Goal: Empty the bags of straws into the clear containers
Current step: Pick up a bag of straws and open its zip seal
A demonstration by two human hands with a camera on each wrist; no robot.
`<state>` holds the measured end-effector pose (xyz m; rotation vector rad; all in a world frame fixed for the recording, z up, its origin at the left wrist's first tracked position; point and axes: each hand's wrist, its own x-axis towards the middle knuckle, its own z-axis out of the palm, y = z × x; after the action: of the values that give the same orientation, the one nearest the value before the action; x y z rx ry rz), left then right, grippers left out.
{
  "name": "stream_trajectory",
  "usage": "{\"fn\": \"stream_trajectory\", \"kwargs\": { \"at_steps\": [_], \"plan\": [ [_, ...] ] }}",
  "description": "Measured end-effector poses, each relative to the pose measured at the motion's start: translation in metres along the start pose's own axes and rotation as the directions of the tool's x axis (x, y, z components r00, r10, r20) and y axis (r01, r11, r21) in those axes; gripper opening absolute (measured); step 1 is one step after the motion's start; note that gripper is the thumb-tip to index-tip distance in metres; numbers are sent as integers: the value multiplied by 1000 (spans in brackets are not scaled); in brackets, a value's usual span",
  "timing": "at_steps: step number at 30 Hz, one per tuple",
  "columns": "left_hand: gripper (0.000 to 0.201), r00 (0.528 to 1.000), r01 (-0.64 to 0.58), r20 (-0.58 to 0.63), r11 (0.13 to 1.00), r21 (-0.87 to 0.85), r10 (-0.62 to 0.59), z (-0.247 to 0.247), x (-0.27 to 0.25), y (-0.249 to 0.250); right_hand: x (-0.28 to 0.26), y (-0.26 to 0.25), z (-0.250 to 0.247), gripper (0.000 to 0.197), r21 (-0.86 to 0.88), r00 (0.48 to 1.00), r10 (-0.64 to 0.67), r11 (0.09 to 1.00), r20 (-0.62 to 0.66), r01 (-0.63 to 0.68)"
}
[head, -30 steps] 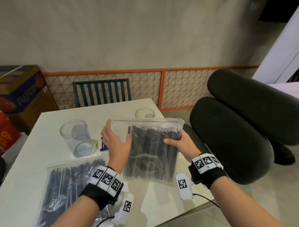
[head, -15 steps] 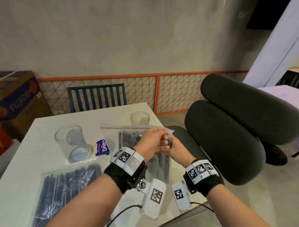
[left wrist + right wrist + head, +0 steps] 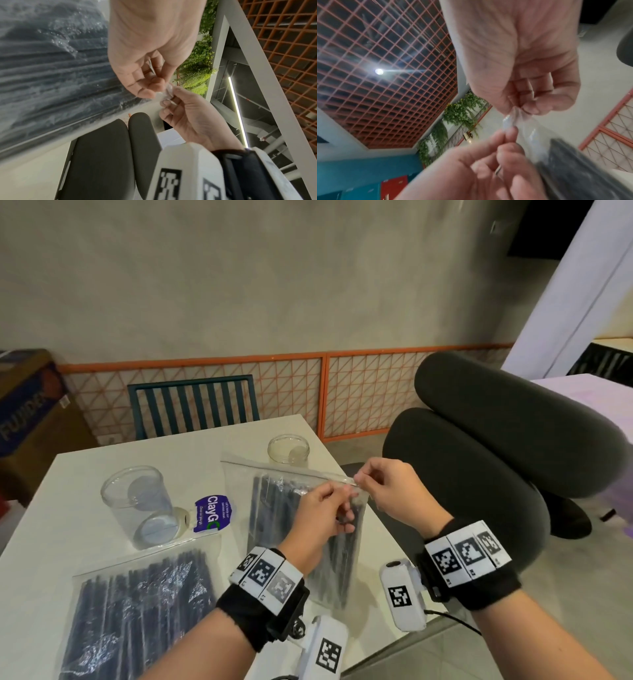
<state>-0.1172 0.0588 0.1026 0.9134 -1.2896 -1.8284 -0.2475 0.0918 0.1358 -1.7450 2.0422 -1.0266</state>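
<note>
Since a second ago your hands have left the sides of the held bag [image 3: 301,529] and met at its top right corner; your left hand [image 3: 325,508] and right hand [image 3: 387,491] each pinch a lip of the seal there, thumb against fingertips, which the wrist views confirm though the right one is blurred; the bag hangs upright over the table [image 3: 68,542] edge, its black straws [image 3: 270,508] standing on end inside. Taking the tall clear container [image 3: 137,505] as your landmark: the held bag is just to its right; a second bag [image 3: 137,611], still sealed as far as I can tell, lies flat just in front of it; a purple wrapper [image 3: 212,513] sits beside its base on the right; the smaller clear jar [image 3: 288,449] stands beyond and to the right, partly behind the bag's top edge. Both containers look empty, so you are at the opening step of the first bag; the seal appears shut along most of its length. Next, I judge, you need to draw the two lips apart and run the parting leftward along the strip; keep the bag upright while you do, or loose straws may slide out before the mouth is over a container.
</note>
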Motion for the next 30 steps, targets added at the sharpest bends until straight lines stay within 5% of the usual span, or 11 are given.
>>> {"fn": "stream_trajectory", "kwargs": {
  "at_steps": [4, 11, 16, 22, 27, 30],
  "plan": [
    [22, 1000, 3, -10, 1000, -7, -3, 3, -1, -5, 3, -1, 13, 20, -23, 987, 92, 995, -133, -96],
    [23, 999, 38, 29, 998, 40, -39, -10, -9, 2, 1, -7, 13, 17, 36, 993, 36, 999, 109, -40],
    [27, 991, 65, -114, 998, -23, -67, -25, -4, 16, 0, -12, 15, 14, 27, 998, -5, 1000, 59, 3],
    [26, 993, 12, -115, 1000, -17, -14, -24, -16, 12, 11, -12, 15, 17, 25, 987, 153, 988, -53, -152],
    [22, 997, 9, -74, 999, 41, -6, -21, -22, 8, 7, -24, 31, 12, -64, 996, 65, 996, 56, -61],
    [25, 987, 42, -154, 999, 21, -38, -29, -19, 14, 4, -32, 39, 14, -92, 999, 38, 995, 37, -34]
  ]
}}
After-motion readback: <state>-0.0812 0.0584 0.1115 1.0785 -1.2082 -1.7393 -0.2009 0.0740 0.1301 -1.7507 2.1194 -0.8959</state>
